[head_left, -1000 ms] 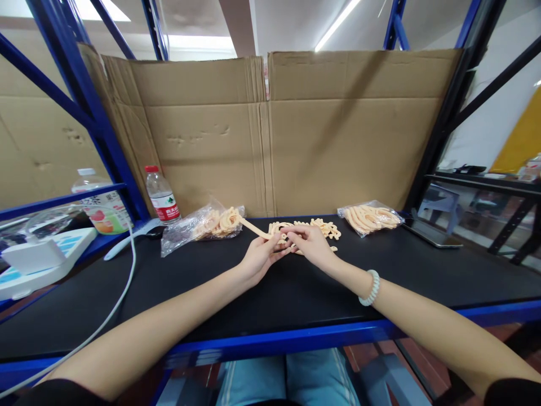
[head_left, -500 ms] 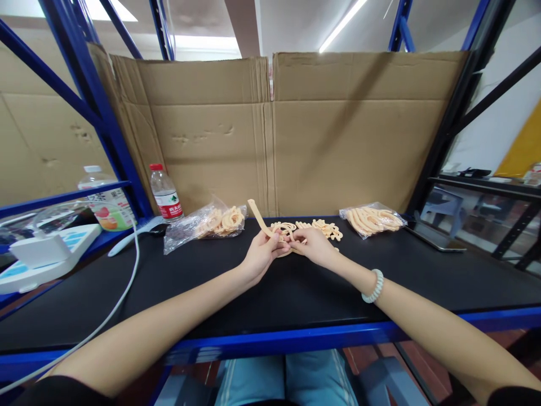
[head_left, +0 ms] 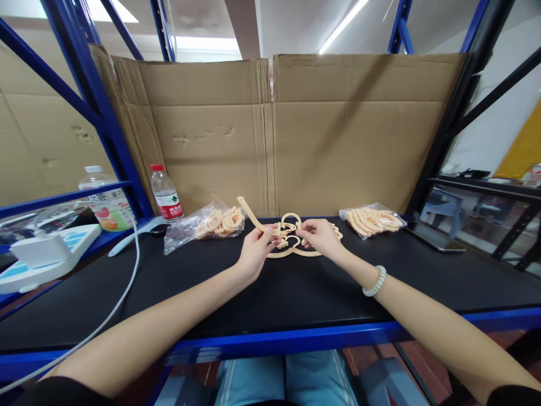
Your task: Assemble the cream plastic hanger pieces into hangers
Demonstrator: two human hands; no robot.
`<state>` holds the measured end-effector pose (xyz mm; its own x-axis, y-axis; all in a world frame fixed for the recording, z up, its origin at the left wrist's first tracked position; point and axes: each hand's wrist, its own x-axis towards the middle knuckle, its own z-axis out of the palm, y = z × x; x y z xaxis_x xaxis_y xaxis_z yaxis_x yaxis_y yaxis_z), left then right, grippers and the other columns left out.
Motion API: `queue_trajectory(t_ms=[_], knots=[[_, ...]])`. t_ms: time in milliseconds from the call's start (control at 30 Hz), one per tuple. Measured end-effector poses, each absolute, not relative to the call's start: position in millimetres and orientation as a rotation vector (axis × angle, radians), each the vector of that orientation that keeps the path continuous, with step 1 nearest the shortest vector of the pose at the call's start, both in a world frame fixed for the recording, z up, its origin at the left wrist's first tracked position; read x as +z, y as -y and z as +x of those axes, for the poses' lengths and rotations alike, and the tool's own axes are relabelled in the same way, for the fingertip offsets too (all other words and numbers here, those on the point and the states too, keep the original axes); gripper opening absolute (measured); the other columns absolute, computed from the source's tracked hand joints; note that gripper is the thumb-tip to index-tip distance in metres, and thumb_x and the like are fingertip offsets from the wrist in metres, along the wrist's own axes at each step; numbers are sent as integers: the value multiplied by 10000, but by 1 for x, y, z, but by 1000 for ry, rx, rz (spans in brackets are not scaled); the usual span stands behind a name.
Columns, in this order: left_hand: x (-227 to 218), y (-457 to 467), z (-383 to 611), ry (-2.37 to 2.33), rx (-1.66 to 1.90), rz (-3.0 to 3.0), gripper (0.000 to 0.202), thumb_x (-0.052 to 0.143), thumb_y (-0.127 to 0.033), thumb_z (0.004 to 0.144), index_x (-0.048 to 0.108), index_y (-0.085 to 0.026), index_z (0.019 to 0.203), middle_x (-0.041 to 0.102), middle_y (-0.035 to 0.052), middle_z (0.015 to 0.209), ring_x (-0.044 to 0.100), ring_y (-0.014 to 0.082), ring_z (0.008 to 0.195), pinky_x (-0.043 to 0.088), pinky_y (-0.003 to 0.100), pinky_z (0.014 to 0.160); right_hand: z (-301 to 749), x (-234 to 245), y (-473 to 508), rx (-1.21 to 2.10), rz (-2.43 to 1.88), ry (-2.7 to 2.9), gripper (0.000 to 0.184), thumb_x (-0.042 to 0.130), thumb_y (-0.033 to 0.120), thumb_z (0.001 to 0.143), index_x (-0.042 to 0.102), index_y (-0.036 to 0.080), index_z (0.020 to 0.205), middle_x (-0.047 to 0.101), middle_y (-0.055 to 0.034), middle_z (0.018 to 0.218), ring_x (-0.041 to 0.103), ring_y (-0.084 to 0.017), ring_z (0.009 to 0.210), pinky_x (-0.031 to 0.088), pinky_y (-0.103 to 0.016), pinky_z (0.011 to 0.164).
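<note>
Beige strip (head_left: 251, 213) is held by left grip (head_left: 253, 249), hook (head_left: 291, 215) by right grip (head_left: 323, 237); one hanger (head_left: 292, 250) seems joined below; bagged pieces (head_left: 372, 219) seem unused.

Cable (head_left: 137, 254) cut off, pale pieces (head_left: 337, 232) partly hidden

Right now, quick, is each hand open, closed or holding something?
Left hand: closed, holding a beige strip.
Right hand: closed, pinching a curved beige piece.

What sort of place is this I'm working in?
Probably a workstation in a workshop or storeroom: a black-topped table in a blue metal frame, cardboard panels behind it, and clear plastic bags of beige pieces.
</note>
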<state>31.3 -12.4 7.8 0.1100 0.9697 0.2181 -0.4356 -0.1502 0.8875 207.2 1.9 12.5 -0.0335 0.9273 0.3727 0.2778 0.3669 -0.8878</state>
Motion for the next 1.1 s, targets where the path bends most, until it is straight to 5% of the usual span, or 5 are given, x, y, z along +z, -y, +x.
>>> queue_trajectory(t_ms=[267,1100], knots=[[-3,13,33,-680,1317,1195,342,811,-251,598,603,-117,835,667,30,792,627,121,739,493,304,823,201,13,8,1209,-902,1434,301,797,337,585,639,134,741,662,-21,705,654,-128,668,560,-249,625],[-7,14,33,-702,1225,1376,311,813,-223,577,606,-124,786,699,45,763,679,184,767,514,346,828,201,12,10,1544,-920,1366,257,822,306,602,639,141,673,635,2,653,611,-92,635,554,-253,669]])
